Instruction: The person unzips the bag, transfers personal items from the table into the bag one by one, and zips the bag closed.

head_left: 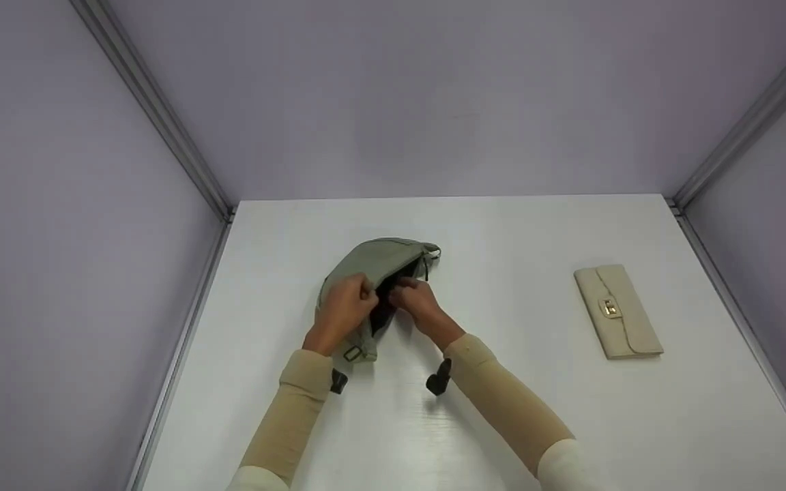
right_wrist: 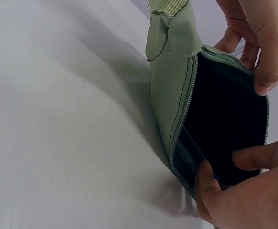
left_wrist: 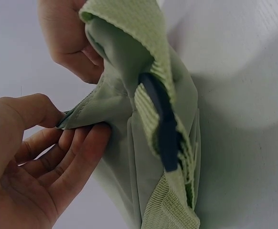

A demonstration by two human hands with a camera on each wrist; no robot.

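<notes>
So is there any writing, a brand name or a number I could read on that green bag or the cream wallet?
None can be read in any view.
Green waist bag: plain fabric, zip and strap webbing, with no label showing where the left hand and right hand hold its mouth open.
Cream wallet: only a gold clasp, too small to show any marking.
</notes>
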